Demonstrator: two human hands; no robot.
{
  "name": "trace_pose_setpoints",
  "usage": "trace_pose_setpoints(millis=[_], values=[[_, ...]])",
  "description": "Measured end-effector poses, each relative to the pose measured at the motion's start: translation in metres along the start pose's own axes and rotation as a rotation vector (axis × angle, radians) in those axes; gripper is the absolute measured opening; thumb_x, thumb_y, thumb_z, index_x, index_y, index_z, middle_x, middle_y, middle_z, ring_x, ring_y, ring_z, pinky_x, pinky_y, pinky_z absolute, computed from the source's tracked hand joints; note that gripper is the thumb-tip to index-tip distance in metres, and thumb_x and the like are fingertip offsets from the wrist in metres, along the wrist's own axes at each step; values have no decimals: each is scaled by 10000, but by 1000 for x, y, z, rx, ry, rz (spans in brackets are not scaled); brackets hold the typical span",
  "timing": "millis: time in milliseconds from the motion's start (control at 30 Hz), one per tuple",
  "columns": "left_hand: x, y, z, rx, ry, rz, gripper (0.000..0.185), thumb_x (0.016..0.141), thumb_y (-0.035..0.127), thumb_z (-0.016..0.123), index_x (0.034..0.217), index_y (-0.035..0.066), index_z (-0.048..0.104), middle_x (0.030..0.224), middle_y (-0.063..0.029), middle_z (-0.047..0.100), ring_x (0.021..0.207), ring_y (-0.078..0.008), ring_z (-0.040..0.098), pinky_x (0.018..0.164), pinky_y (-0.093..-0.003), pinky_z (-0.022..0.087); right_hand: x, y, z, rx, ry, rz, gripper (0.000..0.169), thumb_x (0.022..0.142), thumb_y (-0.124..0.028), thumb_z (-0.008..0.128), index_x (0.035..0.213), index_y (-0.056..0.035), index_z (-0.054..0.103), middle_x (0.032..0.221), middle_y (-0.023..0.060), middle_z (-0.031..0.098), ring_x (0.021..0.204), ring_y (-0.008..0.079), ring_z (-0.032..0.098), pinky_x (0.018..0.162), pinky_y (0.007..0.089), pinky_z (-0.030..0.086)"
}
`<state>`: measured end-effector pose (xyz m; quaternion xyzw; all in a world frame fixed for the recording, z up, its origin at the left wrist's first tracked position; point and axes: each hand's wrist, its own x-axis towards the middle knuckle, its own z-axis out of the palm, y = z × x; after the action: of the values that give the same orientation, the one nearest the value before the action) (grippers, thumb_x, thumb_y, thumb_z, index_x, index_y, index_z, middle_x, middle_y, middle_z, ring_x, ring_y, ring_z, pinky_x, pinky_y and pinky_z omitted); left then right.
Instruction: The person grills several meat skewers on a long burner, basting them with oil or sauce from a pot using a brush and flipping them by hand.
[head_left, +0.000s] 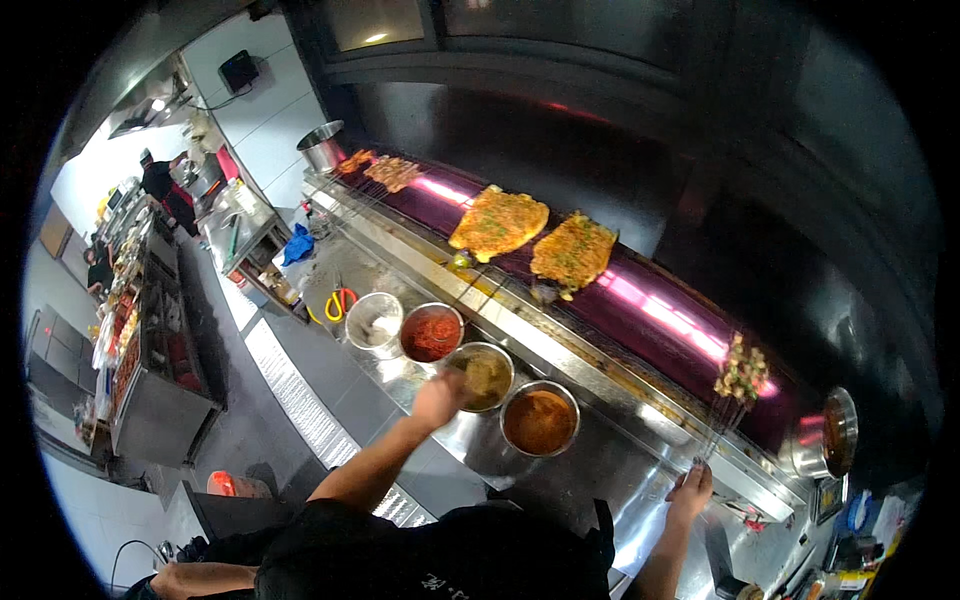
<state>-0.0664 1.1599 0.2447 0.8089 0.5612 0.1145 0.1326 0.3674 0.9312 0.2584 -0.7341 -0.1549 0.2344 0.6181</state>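
My left hand (439, 397) is over the near-left rim of a metal bowl of greenish-brown seasoning (487, 375). Blur hides its fingertips and whether they pinch anything. On the right, my right hand (691, 489) grips the handle ends of a bunch of skewers (741, 375). Their food-covered ends rest over the right part of the long, glowing grill (652, 300). Beside the seasoning bowl stand a bowl of red chili seasoning (431, 335), a container with white powder (379, 328) and a bowl of orange-brown powder (541, 420).
Two flat, yellow-brown seasoned pieces of food (500, 221) (574, 253) lie on the grill; more skewers (391, 173) lie farther left. Scissors with red and yellow handles (341, 304) and a blue cloth (298, 245) are on the counter. A metal pot (821, 435) stands at right. A person (165, 187) works far left.
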Motion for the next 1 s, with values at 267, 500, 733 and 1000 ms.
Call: trace_pose_setpoints(millis=[267, 500, 733, 1000], values=[[112, -146, 9, 235, -68, -108, 269, 906, 208, 456, 1023, 106, 676, 868, -126, 669, 791, -339, 647, 746, -469, 516, -9, 19, -19, 423, -133, 352, 277, 962, -360, 485, 871, -110, 559, 550, -12, 427, 386, 89, 334, 333, 237, 256], [19, -9, 28, 70, 41, 154, 156, 845, 169, 559, 936, 70, 638, 871, -195, 639, 824, -375, 622, 708, -481, 520, 14, -56, -9, 200, 75, 283, 258, 916, -291, 582, 1061, -82, 539, 624, 24, 521, 444, 106, 417, 388, 242, 319], [35, 113, 57, 22, -386, 575, 405, 869, 302, 578, 1238, 136, 559, 1296, -196, 509, 1067, -364, 577, 860, -435, 505, 9, -50, 9, -891, 297, -374, 408, 847, -211, 636, 1206, -66, 508, 766, 229, 648, 714, 423, 635, 621, 477, 482], [57, 102, 122, 320, -883, 760, 666, 857, 522, 557, 1409, 190, 388, 1460, -252, 291, 1273, -447, 387, 1035, -488, 363, 3, -35, 9, 369, -164, 267, 370, 917, -175, 567, 1255, -50, 481, 729, 34, 598, 540, 131, 541, 525, 259, 470]])
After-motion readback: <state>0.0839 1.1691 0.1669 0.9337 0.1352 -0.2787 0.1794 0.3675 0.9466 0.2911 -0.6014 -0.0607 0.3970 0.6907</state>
